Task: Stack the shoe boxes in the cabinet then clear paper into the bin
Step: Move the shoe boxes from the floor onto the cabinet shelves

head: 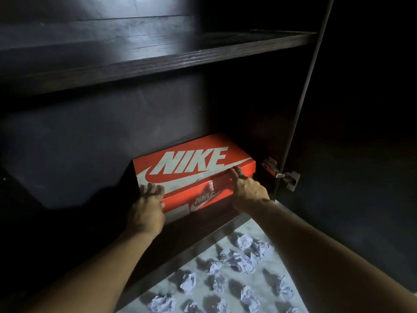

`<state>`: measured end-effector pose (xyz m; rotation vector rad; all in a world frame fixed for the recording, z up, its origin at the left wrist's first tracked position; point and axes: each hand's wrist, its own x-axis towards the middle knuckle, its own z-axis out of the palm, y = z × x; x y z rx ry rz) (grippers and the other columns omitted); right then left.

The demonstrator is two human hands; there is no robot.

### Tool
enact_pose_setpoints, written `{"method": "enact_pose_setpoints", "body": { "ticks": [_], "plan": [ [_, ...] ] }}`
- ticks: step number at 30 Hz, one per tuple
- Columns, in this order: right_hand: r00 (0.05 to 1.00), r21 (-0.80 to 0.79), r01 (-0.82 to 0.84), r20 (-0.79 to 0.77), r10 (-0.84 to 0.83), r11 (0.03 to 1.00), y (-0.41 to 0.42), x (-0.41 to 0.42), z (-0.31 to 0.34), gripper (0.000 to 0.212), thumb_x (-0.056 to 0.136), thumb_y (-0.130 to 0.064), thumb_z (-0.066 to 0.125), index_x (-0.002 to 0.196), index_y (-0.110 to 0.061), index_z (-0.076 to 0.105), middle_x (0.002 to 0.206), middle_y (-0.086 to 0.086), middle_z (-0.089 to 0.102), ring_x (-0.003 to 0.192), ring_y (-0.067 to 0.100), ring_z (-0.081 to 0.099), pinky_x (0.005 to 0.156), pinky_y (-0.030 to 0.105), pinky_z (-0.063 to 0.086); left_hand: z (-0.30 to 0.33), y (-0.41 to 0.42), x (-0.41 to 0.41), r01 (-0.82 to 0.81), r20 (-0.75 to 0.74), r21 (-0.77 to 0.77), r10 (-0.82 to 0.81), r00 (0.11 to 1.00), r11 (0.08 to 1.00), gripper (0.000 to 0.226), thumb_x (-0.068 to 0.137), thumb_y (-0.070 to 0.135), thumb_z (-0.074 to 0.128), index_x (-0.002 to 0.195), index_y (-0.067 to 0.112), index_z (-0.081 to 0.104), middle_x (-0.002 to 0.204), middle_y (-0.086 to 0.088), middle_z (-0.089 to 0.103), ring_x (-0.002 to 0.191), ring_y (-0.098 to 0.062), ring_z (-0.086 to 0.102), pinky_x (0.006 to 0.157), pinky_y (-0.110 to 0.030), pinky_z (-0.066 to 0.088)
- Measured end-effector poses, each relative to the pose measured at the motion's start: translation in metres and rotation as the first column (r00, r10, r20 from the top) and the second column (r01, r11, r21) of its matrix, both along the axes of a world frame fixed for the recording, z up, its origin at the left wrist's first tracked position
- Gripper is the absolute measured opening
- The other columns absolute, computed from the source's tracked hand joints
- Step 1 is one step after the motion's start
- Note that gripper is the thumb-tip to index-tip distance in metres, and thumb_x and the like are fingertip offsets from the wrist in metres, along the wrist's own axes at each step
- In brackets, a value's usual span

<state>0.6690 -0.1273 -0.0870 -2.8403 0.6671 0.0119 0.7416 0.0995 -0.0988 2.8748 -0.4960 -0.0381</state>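
An orange shoe box (191,163) with white lettering lies flat on the bottom shelf of a dark wooden cabinet (158,57), toward its right side. My left hand (147,208) grips the box's near left corner, fingers over the lid edge. At the near right edge, my right hand (246,188) presses on the lid with its fingers laid flat. Several crumpled paper balls (243,260) lie scattered on the pale floor in front of the cabinet. No bin is in view.
An upper shelf (248,45) spans the cabinet above the box. The open cabinet door (316,75) stands at the right with a metal hinge (282,175) close to the box's right end. The shelf space left of the box is dark.
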Motion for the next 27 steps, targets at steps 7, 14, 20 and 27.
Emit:
{"method": "enact_pose_setpoints", "body": {
  "ticks": [7,14,20,27],
  "plan": [
    [1.0,-0.005,-0.001,-0.021,0.001,1.0,-0.009,0.026,-0.004,0.068,0.099,-0.008,0.044,0.156,-0.02,0.01,0.162,0.002,0.019,0.121,0.03,0.057,0.087,0.036,0.053,0.0,-0.008,0.008,-0.002,0.097,0.146,-0.012,0.995,0.989,0.048,0.102,0.019,0.038,0.149,0.022,0.029,0.144,-0.009,0.041,0.129,-0.026,0.048,0.102,-0.034,0.045],
    [0.993,0.057,-0.076,-0.091,0.081,0.995,-0.013,0.022,0.0,0.081,0.096,-0.015,0.052,0.156,-0.023,-0.002,0.163,-0.002,-0.012,0.137,0.034,0.041,0.095,0.035,0.05,0.003,-0.011,0.009,0.023,0.079,0.222,-0.041,0.996,0.975,0.065,0.096,0.011,0.05,0.152,0.024,0.019,0.149,-0.008,0.031,0.135,-0.027,0.039,0.105,-0.037,0.041],
    [0.993,0.154,-0.093,-0.059,0.103,0.984,-0.019,-0.034,0.026,0.045,0.092,-0.03,0.055,0.135,-0.021,0.045,0.138,0.004,0.051,0.118,0.029,0.056,0.09,0.035,0.049,0.019,-0.018,-0.004,0.069,0.01,0.291,-0.075,0.997,0.954,0.091,0.087,0.042,0.063,0.154,0.02,0.004,0.161,-0.009,0.002,0.149,-0.031,-0.005,0.116,-0.059,0.004],
    [0.983,0.033,-0.013,-0.184,0.019,0.999,-0.042,-0.163,0.105,0.051,0.086,-0.041,0.061,0.135,-0.027,0.053,0.133,0.008,0.058,0.121,0.028,0.056,0.094,0.031,0.045,0.084,-0.083,-0.083,0.285,-0.231,-0.038,-0.286,0.93,0.958,0.054,0.077,0.039,0.074,0.125,0.018,0.059,0.131,-0.006,0.057,0.121,-0.027,0.053,0.102,-0.037,0.043]
  ]
}}
